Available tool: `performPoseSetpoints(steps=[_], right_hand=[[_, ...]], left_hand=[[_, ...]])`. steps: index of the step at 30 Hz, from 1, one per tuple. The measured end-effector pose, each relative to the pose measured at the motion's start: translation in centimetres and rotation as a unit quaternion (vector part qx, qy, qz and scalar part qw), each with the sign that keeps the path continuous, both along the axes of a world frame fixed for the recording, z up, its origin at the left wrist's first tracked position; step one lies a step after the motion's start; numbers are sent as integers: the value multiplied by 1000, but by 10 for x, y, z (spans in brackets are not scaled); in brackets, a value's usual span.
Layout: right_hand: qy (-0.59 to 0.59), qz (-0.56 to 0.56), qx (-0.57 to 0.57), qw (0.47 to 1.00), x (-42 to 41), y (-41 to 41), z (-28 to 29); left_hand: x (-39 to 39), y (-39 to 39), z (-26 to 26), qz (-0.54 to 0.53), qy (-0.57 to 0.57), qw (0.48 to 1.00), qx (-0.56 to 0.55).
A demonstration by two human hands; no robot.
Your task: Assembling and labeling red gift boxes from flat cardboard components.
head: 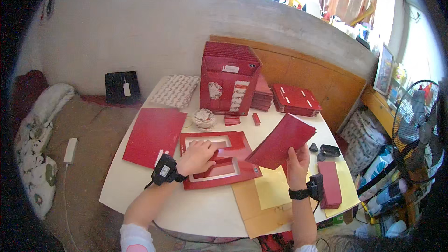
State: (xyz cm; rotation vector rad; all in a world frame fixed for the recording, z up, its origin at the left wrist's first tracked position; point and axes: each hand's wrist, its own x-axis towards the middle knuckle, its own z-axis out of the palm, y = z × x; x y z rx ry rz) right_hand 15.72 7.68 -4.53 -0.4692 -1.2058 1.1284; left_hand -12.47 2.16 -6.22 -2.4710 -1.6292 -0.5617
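My left hand rests palm down, fingers slightly bent, on a flat red printed card sheet with two white-edged rectangular windows. Pinched between the thumb and fingers of my right hand is a red card piece, tilted above the table's right half; it may be folded or several layers. Left of the windowed sheet lies a plain red card sheet. A stack of narrow red cards lies right of my right hand. Both wrists bear black strapped devices.
An upright red box packed with red card pieces stands at the back. Beside it are a red card stack, a patterned ball of string, small red pieces and a patterned packet. Yellow paper lies in front; a fan stands right.
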Motion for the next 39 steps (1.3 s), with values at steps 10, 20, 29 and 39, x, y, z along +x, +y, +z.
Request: performPoseSetpoints(steps=[10,20,29,39], right_hand=[[-3,3,4,1000,2,1,-3],[-77,3,-15,997,-7,-4,-2],[-123,66,47,989,-27,-12,-10],[-114,123,19,986,-30,-14,-25]], left_hand=[[-40,-22,42,-18,-42,998,-52],[-42,-17,36,-20,-100,993,-52],[88,24,10,-219,-598,767,-74],[116,20,6,-77,-534,833,121]])
